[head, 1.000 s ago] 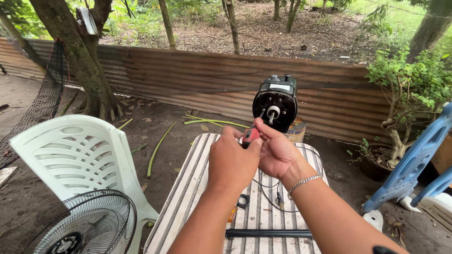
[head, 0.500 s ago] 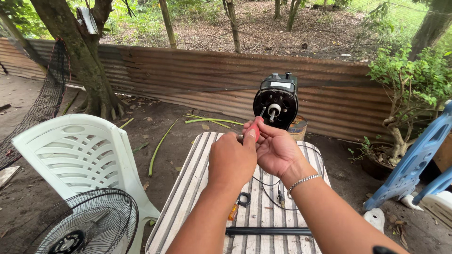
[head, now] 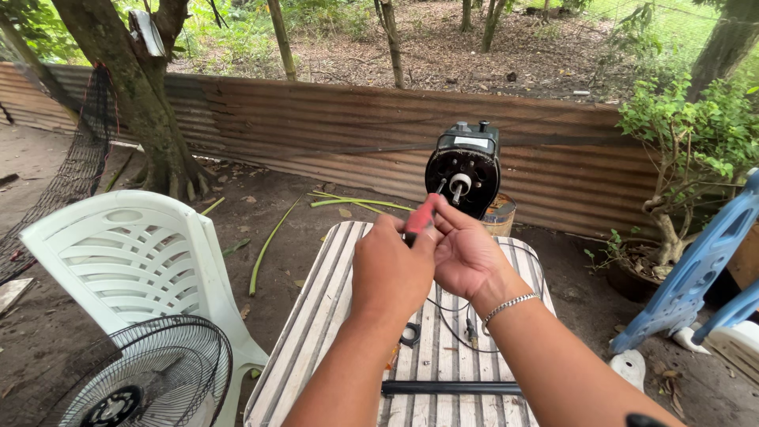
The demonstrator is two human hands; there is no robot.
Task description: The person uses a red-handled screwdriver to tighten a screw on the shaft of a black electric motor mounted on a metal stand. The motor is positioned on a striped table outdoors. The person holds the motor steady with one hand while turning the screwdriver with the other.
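Note:
A black fan motor unit (head: pixel 465 170) stands upright at the far end of a striped table (head: pixel 316 332), its round face and white shaft toward me. My left hand (head: pixel 391 269) grips a red-handled screwdriver (head: pixel 419 217) whose tip points at the motor's face near the shaft. My right hand (head: pixel 465 253), with a silver bracelet on the wrist, steadies the screwdriver from the right side, fingers curled by the handle.
A white plastic chair (head: pixel 130 261) and a fan guard (head: pixel 134 379) sit at the left. On the table lie a black tube (head: pixel 451 388), a black ring (head: pixel 410 334) and a thin cable (head: pixel 455 324). A blue chair (head: pixel 696 277) leans at the right; a corrugated metal fence (head: pixel 316 126) runs behind.
Both hands have stayed together at the motor's face; the screwdriver tip has shifted slightly closer to the shaft. The motor has not moved.

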